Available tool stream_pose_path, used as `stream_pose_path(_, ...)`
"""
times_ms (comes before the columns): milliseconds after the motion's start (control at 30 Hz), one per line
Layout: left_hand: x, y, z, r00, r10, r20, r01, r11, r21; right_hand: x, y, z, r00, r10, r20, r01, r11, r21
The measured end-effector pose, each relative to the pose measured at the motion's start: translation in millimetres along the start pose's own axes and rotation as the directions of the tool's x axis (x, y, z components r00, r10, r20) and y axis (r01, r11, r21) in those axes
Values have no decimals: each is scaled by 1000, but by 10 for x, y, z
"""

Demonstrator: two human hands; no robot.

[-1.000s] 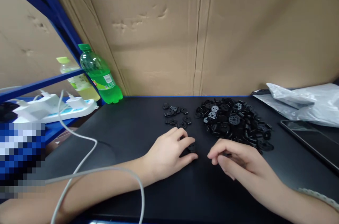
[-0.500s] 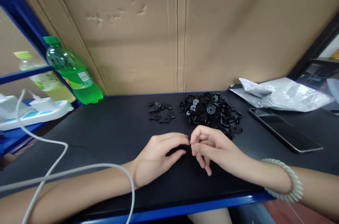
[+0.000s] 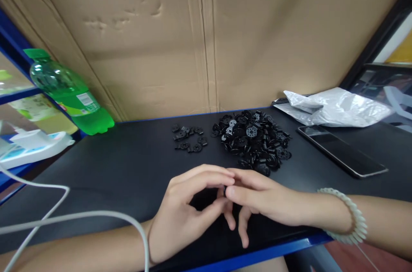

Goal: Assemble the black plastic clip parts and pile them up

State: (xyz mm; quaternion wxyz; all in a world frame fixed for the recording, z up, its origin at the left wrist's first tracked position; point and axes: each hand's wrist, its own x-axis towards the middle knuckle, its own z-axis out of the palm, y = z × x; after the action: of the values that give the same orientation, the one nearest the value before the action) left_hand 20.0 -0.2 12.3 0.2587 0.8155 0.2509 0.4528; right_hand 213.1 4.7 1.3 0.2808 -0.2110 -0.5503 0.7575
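My left hand (image 3: 189,207) and my right hand (image 3: 264,197) meet at the fingertips above the front of the black table. A small black part (image 3: 224,190) shows as a dark sliver between the pinched fingers of both hands; most of it is covered, so its shape cannot be made out. Two lower fingers of my right hand hang down, apart from the pinch. Just beyond the hands lies a heap of black plastic parts (image 3: 254,134), many of them round discs with holes. To its left, several similar black parts (image 3: 189,137) are spread in a loose ring.
A phone (image 3: 341,152) and a silvery plastic bag (image 3: 337,107) lie on the right. At the left lean a green bottle (image 3: 71,92) and, behind the blue frame, a yellowish one (image 3: 41,111). A white cable (image 3: 96,214) from the power strip (image 3: 41,149) crosses my left forearm.
Both hands have come together, fingertips now overlapping around a small black part. The whole view has shifted slightly, so the table things appear farther left.
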Motion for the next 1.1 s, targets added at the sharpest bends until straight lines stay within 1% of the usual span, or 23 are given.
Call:
stream_pose_path(100,0,-15,15,1000,12,-4,-12,1000,-20,13,-3,6,999,40,21,-39,998,-52)
stream_pose_path(233,-19,-57,10,1000,3,-21,-4,999,-52,34,12,3,996,86,16,-86,996,-28)
stream_pose_path(400,-13,-79,4,999,-34,-23,31,995,-94,69,26,-32,991,114,72,-112,993,-32)
stream_pose_path(500,-14,-85,10,999,-34,-25,31,994,-102,75,1,-42,993,102,64,-100,995,-25)
stream_pose_path(567,-23,-75,19,999,-36,-32,33,995,-95,64,-29,-48,990,117,73,-113,992,-64)
stream_pose_path(667,-30,-37,32,998,-57,-10,56,992,-111,36,-71,-72,974,175,142,-159,981,-114)
stream_pose_path(767,-23,-4,38,997,-73,6,73,987,-147,17,-75,-100,954,177,240,-166,984,-66)
stream_pose_path(833,-18,0,39,996,-90,-7,88,982,-166,20,-47,-113,947,168,275,-172,985,-11)
stream_pose_path(1000,-33,-40,49,982,-191,-7,182,946,-268,94,75,-121,952,186,245,-236,953,192)
stream_pose_path(1100,-43,-51,54,969,-248,-16,233,929,-288,148,111,-111,946,201,255,-271,921,279)
